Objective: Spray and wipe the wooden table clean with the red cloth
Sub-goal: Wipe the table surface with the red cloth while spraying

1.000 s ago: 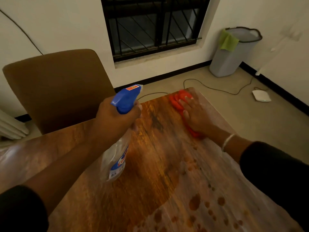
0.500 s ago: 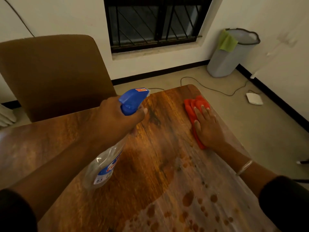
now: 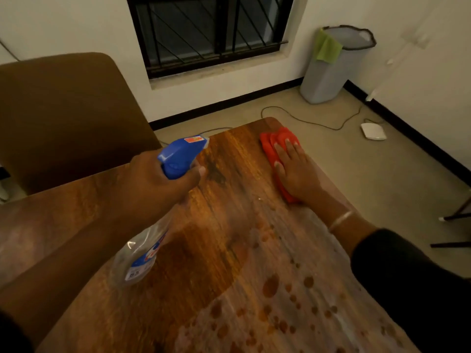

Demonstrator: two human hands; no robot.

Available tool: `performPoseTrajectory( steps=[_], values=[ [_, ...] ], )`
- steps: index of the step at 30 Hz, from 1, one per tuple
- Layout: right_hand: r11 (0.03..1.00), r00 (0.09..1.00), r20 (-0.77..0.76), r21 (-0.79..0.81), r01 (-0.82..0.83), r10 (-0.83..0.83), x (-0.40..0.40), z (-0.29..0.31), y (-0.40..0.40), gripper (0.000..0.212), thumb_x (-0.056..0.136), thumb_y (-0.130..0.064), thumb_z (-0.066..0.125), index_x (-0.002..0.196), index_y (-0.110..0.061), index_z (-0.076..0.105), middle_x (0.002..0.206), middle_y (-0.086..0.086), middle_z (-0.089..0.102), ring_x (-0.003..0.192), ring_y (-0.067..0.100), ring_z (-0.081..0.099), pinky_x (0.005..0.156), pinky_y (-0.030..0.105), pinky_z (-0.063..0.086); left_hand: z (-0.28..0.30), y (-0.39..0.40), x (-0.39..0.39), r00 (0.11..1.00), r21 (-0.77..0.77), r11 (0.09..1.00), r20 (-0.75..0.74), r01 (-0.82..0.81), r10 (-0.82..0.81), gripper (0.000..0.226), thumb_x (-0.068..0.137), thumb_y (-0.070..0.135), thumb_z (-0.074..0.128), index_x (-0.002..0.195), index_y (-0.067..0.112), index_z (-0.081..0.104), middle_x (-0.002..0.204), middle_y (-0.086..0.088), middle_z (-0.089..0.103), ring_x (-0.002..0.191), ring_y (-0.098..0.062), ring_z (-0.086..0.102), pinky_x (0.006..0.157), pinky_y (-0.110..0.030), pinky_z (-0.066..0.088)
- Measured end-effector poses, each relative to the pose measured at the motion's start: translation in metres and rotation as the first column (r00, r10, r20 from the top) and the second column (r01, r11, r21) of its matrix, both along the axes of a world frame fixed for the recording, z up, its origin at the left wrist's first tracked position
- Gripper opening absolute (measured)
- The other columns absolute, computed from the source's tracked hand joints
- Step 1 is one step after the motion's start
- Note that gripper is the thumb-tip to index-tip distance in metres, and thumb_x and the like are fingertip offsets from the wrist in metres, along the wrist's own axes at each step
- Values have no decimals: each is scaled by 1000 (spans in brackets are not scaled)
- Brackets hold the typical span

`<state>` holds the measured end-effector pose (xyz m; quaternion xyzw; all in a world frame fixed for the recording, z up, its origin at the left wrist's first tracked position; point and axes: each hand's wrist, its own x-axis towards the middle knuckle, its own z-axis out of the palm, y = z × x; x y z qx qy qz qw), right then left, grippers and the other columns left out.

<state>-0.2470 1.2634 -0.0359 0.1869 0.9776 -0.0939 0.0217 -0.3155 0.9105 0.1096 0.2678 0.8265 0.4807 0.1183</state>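
Observation:
The wooden table [image 3: 229, 250] fills the lower view, with a dark wet patch in the middle and droplets toward the near right. My left hand [image 3: 155, 182] grips a clear spray bottle [image 3: 142, 253] with a blue trigger head [image 3: 181, 155], held tilted above the table, nozzle pointing toward the far edge. My right hand [image 3: 297, 171] lies flat, fingers spread, pressing the red cloth [image 3: 271, 143] onto the table near its far right corner. Most of the cloth is hidden under the palm.
A brown chair [image 3: 68, 118] stands at the table's far left side. On the floor beyond are a grey bin [image 3: 331, 75] with a green cloth, a cable [image 3: 305, 118] and a small white device [image 3: 373, 131]. Dark thin legs [image 3: 456, 215] show at the right.
My right hand has slid the red cloth back from the far corner toward me and to the right along the edge. The spray bottle stays held in my left hand.

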Motion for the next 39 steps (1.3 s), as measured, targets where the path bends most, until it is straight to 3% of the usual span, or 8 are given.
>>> performPoseTrajectory(
  steps=[5, 8, 11, 14, 24, 30, 36, 39],
  values=[
    [999, 997, 65, -20, 34, -33, 116, -2, -20, 62, 110, -54, 13, 166, -35, -6, 175, -3, -13, 160, 18, -18, 132, 50, 0, 2, -1, 4, 999, -10, 999, 12, 32, -32, 27, 74, 64, 56, 79, 38, 61, 64, 9, 71, 48, -7, 64, 49, -19, 50],
    [998, 995, 87, 38, 43, -46, 92, -1, -5, 65, 108, -57, 8, 167, -33, -4, 176, 1, -9, 162, 23, -13, 131, 53, 6, 5, -6, 3, 999, 8, 1000, 28, 15, -16, 35, 73, 62, 56, 80, 29, 61, 66, 5, 71, 50, -9, 65, 51, -22, 52],
    [997, 996, 47, 2, 71, -71, 26, 8, 15, 62, 110, -54, 18, 167, -34, 3, 176, 3, -4, 162, 30, -4, 129, 56, 10, 9, -9, 2, 998, 0, 1000, 56, 9, -9, 39, 67, 64, 54, 84, 30, 59, 74, 6, 71, 55, -14, 66, 48, -17, 52],
    [994, 993, 45, -22, 111, -109, -9, 13, 30, 63, 110, -54, 22, 167, -33, 8, 176, 5, -1, 162, 33, 2, 129, 58, 11, 10, -6, 6, 998, -11, 1000, 58, 10, -9, 36, 67, 62, 53, 84, 31, 58, 76, 8, 71, 59, -14, 66, 53, -24, 52],
    [996, 983, 163, 41, 74, -79, 150, 15, -6, 63, 110, -51, 5, 167, -26, -6, 175, 3, -11, 160, 21, -18, 131, 48, 2, 10, -7, 14, 999, 3, 1000, 47, -14, 14, 22, 75, 50, 59, 74, 28, 55, 52, 19, 65, 43, 4, 58, 44, -12, 45],
    [967, 964, 86, -14, 254, -252, 80, 19, 2, 65, 110, -55, 24, 167, -34, 4, 176, 5, -10, 161, 35, -3, 129, 57, 10, 12, -17, 15, 999, 58, 998, 42, -23, 21, 17, 78, 44, 62, 76, 29, 55, 59, 19, 67, 47, 0, 62, 43, -7, 47],
    [965, 965, 5, -5, 262, -262, 99, 10, -72, 60, 111, -48, 22, 167, -34, 6, 176, 3, -4, 161, 33, -9, 130, 57, 5, 3, -13, 22, 997, 16, 997, 16, 75, -75, 24, 73, 64, 56, 77, 41, 60, 62, 10, 67, 49, -2, 62, 53, -21, 47],
    [983, 985, -28, -74, 166, -169, 108, 5, -151, 60, 111, -43, 28, 167, -34, 10, 175, 1, -5, 160, 33, -13, 129, 58, 3, -1, -5, 27, 989, 40, 990, 62, 135, -138, 31, 75, 63, 58, 76, 32, 59, 58, 3, 62, 49, -7, 60, 55, -27, 49]
  ],
)
